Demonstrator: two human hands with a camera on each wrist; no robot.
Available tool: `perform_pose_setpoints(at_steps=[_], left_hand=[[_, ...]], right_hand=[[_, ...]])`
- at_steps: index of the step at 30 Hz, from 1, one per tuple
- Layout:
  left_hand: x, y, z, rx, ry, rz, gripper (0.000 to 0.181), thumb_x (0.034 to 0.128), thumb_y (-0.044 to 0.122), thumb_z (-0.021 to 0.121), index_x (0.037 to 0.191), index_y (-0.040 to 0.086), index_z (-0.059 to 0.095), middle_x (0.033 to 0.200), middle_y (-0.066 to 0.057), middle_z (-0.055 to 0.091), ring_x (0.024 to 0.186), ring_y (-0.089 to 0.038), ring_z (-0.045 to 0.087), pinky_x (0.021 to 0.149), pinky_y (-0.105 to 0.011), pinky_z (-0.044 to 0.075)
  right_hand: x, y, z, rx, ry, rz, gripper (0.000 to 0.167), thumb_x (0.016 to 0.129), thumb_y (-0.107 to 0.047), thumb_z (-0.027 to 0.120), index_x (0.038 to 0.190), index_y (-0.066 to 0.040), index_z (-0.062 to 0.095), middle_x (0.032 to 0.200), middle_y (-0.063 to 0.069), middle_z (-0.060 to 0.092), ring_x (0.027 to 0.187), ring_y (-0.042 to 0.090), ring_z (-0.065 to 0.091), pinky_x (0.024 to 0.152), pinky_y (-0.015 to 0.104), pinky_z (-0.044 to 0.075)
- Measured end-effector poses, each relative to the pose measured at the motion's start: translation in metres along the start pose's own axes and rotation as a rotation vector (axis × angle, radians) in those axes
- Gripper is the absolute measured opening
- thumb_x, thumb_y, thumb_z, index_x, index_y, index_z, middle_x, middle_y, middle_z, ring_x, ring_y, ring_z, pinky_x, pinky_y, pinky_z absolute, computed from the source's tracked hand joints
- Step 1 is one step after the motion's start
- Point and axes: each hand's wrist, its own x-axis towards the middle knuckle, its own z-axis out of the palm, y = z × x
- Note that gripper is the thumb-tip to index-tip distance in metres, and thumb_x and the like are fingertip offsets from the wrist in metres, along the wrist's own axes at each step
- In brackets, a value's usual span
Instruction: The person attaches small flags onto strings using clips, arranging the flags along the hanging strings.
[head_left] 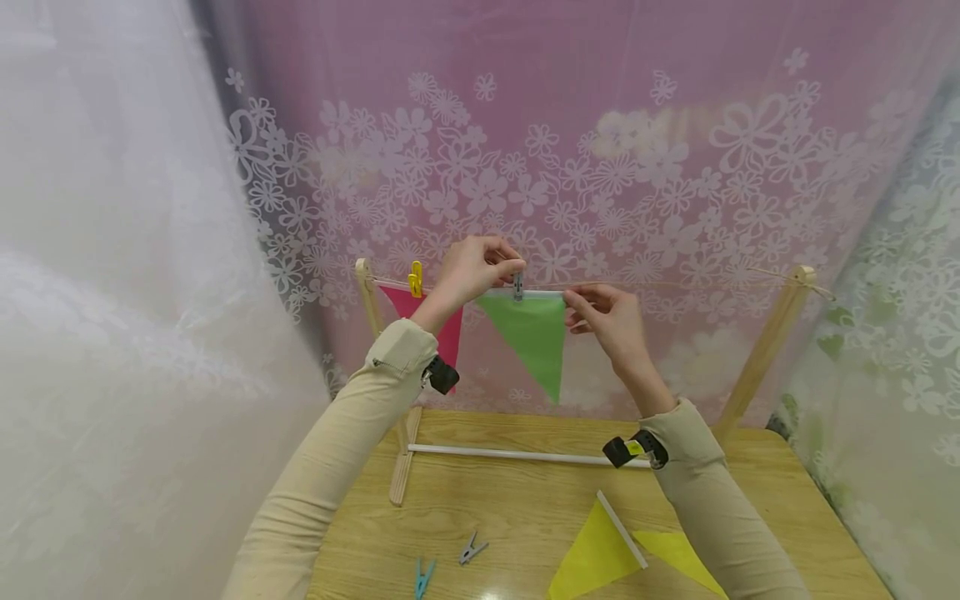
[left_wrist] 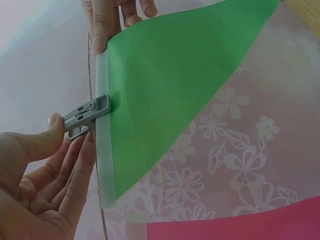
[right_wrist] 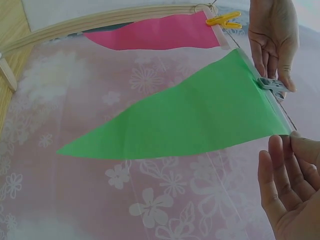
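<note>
Green, thin and slightly curling, a triangular pennant (head_left: 536, 333) is hung point-down at the line of coarse twine (head_left: 690, 286), its top edge bound by a stiff whitish strip (left_wrist: 103, 135). The strip is gripped near its middle by a smooth grey clothespin (head_left: 518, 288), whose handles are pinched between the thumb and fingers of the left hand (head_left: 476, 271). The strip's far corner is pinched between the thumb and fingertips of the right hand (head_left: 611, 321). Whether the twine is also caught in the clothespin cannot be told.

To the left, a pink pennant (right_wrist: 160, 32) is fastened by a glossy yellow clothespin (head_left: 416, 279), near a pale wooden post (head_left: 369, 300). The twine is tied at a second, rounded-topped post (head_left: 765, 358).

On the wood-grained desk (head_left: 517, 512), a slim white rod (head_left: 510, 454), a blue clothespin (head_left: 423, 577), another grey one and two flat yellow pennants (head_left: 596, 554) are seen. The backdrop is formed by a translucent pinkish curtain (head_left: 525, 67) printed with white flowers.
</note>
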Motion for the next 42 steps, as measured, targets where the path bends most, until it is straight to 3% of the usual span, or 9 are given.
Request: perform_pose_setpoints(at_steps=[28,42], left_hand=[[0.0003,0.0002,0.0028,0.037,0.008,-0.009,0.024,0.0963,0.035,0.071,0.108,0.015,0.077,0.100,-0.003,0.077,0.078,-0.013,0.073,0.074,-0.028,0.057],[0.0005,0.0011,0.0018,0.007,0.005,-0.019,0.023,0.0965,0.034,0.071,0.108,0.015,0.077,0.098,-0.003,0.076,0.080,-0.013,0.073,0.074,-0.027,0.058]], right_hand=[[0.0005,-0.0011,-0.0004,-0.008,0.013,-0.031,0.036,0.098,-0.023,0.070,0.117,0.007,0.070,0.085,-0.007,0.071,0.067,0.009,0.068,0.062,0.026,0.061],[0.0015,0.0010,-0.0007,-0.024,0.012,-0.022,0.036,0.098,-0.024,0.070,0.118,0.006,0.071,0.085,-0.006,0.071,0.067,0.009,0.068,0.063,0.027,0.061]])
